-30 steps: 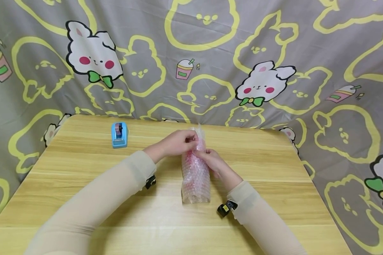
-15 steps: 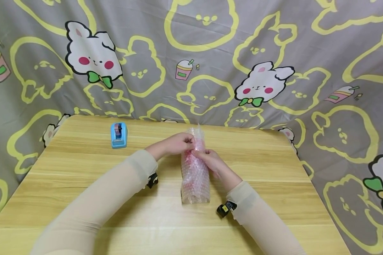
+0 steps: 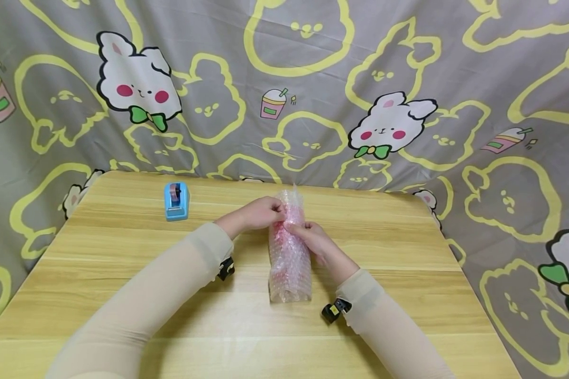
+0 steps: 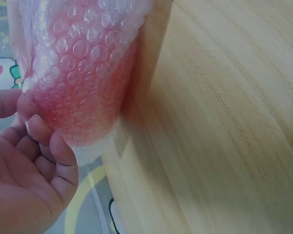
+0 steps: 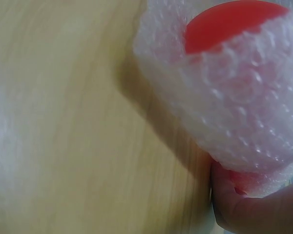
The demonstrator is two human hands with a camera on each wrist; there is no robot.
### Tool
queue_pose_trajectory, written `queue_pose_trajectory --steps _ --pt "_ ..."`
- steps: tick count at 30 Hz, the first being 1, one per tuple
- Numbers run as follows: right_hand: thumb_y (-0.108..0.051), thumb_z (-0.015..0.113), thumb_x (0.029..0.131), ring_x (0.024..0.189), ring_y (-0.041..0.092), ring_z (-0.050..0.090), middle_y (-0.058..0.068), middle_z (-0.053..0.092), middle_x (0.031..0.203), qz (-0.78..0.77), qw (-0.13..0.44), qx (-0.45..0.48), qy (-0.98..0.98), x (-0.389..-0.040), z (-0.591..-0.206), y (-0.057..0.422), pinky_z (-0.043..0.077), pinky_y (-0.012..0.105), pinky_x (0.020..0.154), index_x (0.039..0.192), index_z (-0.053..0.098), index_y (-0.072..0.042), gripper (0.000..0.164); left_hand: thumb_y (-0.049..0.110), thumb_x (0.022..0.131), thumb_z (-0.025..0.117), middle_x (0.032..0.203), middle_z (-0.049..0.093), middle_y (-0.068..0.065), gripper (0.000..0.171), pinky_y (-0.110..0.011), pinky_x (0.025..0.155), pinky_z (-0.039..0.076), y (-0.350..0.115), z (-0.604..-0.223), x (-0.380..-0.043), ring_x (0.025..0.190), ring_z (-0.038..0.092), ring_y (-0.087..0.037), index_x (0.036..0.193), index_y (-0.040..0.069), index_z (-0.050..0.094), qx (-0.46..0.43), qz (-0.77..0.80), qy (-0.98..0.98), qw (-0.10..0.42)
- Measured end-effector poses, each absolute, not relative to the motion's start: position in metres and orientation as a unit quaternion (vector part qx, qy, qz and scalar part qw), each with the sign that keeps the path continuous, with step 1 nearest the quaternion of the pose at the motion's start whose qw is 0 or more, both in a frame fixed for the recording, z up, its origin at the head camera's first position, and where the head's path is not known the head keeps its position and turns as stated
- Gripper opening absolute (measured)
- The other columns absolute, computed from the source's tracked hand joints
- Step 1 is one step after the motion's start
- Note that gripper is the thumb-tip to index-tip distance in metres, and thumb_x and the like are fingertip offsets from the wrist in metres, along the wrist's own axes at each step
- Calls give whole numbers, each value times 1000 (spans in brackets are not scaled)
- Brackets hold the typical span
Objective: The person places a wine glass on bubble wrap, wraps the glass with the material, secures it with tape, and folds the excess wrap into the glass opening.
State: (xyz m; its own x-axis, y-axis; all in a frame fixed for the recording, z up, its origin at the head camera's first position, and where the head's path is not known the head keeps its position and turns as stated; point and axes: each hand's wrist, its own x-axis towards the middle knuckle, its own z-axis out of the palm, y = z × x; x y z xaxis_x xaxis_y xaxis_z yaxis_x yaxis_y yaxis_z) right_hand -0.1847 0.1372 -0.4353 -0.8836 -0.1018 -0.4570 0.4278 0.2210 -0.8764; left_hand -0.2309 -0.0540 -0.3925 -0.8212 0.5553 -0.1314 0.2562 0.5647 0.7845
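A roll of bubble wrap (image 3: 291, 268) lies lengthwise on the table, wrapped round something red. At its near end, in the right wrist view, a smooth rounded red object (image 5: 229, 22) shows inside the wrap (image 5: 234, 107). My left hand (image 3: 261, 213) is at the roll's upper left; its thumb and fingertips pinch the bubble wrap's edge in the left wrist view, fingers (image 4: 66, 170) curled. From the right side my right hand (image 3: 315, 239) grips the roll, thumb across the top and the other fingers mostly hidden behind it.
A blue tape dispenser (image 3: 176, 201) with a roll of tape stands at the back left of the wooden table (image 3: 389, 237). Behind the table hangs a grey patterned curtain (image 3: 308, 95).
My left hand has shifted slightly left and down along the roll, uncovering more of its upper part. The right hand and the roll have hardly moved.
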Motion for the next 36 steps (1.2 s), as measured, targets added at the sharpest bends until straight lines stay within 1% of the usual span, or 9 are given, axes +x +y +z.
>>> queue_pose_trajectory --steps 7,12,15,20,24,31,36 --pt "-42 70 91 106 27 58 20 55 126 -613 214 107 753 -184 -436 137 51 41 95 136 43 7 73 17 94 57 76 52 -1 13 -28 64 41 -54 -393 -232 72 49 -16 83 10 57 229 380 880 169" --pt "-41 69 91 107 27 58 20 55 126 -616 219 105 750 -185 -436 137 50 42 97 138 42 7 72 18 95 57 78 55 -3 13 -30 67 43 -56 -392 -233 76 52 -19 85 10 59 230 361 893 140" --pt "-40 69 91 106 27 59 19 56 125 -617 220 103 748 -185 -436 137 51 41 96 137 44 7 70 17 95 57 81 56 -4 12 -32 69 44 -56 -389 -233 78 52 -20 86 10 59 238 375 886 130" --pt "-39 70 90 99 24 61 17 60 117 -622 213 99 747 -185 -437 137 53 36 88 131 49 7 64 13 95 58 84 58 -4 10 -32 72 45 -52 -386 -231 81 53 -19 86 10 60 266 406 862 147" --pt "-37 70 90 94 21 61 14 62 112 -625 210 96 746 -185 -439 136 54 32 81 125 51 6 58 12 94 58 82 58 -3 10 -30 70 45 -48 -386 -230 80 53 -18 84 9 60 270 392 866 156" --pt "-37 71 90 94 21 61 14 61 112 -622 209 103 748 -185 -439 135 53 31 80 126 51 5 59 15 91 60 74 56 -1 11 -28 64 43 -43 -387 -232 72 52 -17 80 10 60 254 341 893 147" --pt "-36 70 90 91 20 61 13 61 108 -627 207 97 745 -185 -437 136 54 30 78 123 52 5 56 17 89 62 70 57 0 14 -27 61 43 -40 -384 -233 66 52 -15 76 11 60 231 323 905 152"
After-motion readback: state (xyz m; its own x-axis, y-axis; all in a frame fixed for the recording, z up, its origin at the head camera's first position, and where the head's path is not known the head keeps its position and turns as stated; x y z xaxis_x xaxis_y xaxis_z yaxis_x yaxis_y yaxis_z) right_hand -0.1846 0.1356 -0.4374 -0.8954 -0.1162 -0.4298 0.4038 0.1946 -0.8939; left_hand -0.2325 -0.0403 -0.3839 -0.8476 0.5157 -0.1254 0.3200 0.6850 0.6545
